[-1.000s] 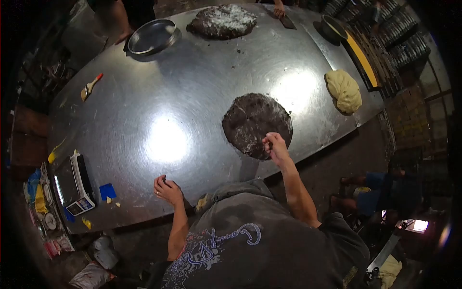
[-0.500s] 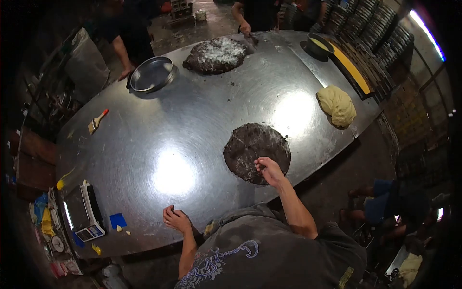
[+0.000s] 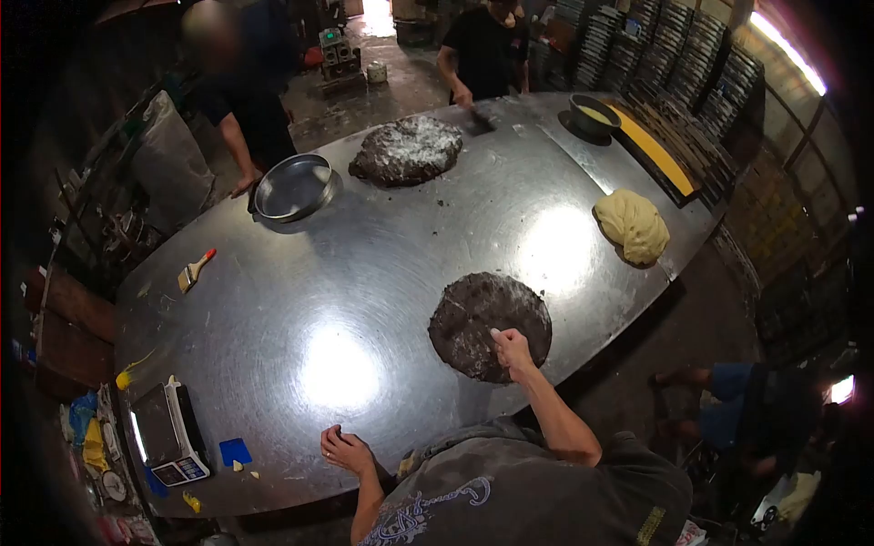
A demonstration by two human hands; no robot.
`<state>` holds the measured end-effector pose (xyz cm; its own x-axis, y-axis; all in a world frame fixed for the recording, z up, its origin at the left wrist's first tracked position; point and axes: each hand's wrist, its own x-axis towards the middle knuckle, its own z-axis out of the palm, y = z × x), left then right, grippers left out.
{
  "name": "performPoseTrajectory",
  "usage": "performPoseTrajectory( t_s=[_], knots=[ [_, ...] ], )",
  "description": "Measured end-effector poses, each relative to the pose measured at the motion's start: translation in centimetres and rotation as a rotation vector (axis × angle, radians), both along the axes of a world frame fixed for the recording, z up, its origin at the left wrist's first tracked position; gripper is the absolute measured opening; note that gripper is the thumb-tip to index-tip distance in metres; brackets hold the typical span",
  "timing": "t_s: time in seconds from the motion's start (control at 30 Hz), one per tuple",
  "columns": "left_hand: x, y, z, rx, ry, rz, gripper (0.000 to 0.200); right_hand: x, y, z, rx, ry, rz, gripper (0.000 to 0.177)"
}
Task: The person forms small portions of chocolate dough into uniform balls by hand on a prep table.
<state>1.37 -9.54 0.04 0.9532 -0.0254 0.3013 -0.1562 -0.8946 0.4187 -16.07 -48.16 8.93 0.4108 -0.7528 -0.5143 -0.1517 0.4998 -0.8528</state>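
Note:
A flat round of dark dough (image 3: 469,314), lightly floured and marked with lines on top, lies on the metal table (image 3: 273,318) before me. My right hand (image 3: 513,351) is closed just over its near right part; whatever its fingers hold, if anything, is too small to make out. At the table's near edge, left of the dough, my left hand (image 3: 346,449) rests with bent, slightly parted fingers and nothing in it.
Farther off sit a floured dark dough mound (image 3: 407,152), a round pan (image 3: 294,188), pale dough (image 3: 633,226) and a bowl (image 3: 594,118). A brush (image 3: 196,270), a scale (image 3: 170,432) and a blue scraper (image 3: 235,451) lie left. Two people stand at the far edge.
The view has tilted up, so the table sits lower in the picture. My right hand has turned and its fingers have closed more tightly over the dough. My left hand stays at the edge.

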Motion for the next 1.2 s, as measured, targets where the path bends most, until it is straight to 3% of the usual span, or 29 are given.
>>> performPoseTrajectory(
  t_s=[0.23,0.37,0.4,0.5,0.7,0.8,0.9,1.1,1.2],
  knots=[
    [0.0,0.0,0.0,-0.002,0.008,0.004,0.021,0.0,-0.5,-1.4,0.055,-0.168,0.118,0.02],
    [0.0,0.2,-0.5,0.001,0.016,0.021,0.021,0.2,0.0,0.0,-0.091,0.07,0.074,0.027],
    [0.0,0.2,-0.6,0.001,0.025,0.022,0.021,0.4,-0.2,-0.4,-0.066,0.078,0.046,0.035],
    [0.1,0.2,-0.7,-0.004,0.041,0.02,0.022,0.2,-0.7,-1.2,-0.085,0.108,-0.034,0.035],
    [0.0,0.1,-0.2,-0.023,0.037,0.018,0.021,0.2,-1.7,-2.2,0.074,-0.193,-0.01,0.024],
    [0.0,0.0,-0.1,-0.02,0.02,0.025,0.021,0.1,-1.7,-3.3,0.036,-0.188,0.022,0.023],
    [-0.2,0.0,-0.1,-0.013,0.005,0.027,0.021,0.6,-0.8,-2.8,-0.067,-0.181,-0.09,0.02],
    [-0.3,0.0,0.4,-0.019,0.042,0.018,0.021,-0.1,-1.4,-1.8,0.183,-0.204,-0.174,0.043],
    [-0.2,0.2,0.2,-0.031,0.08,0.012,0.023,-0.4,-1.1,-2.5,0.14,-0.276,-0.155,0.048]
  ],
)
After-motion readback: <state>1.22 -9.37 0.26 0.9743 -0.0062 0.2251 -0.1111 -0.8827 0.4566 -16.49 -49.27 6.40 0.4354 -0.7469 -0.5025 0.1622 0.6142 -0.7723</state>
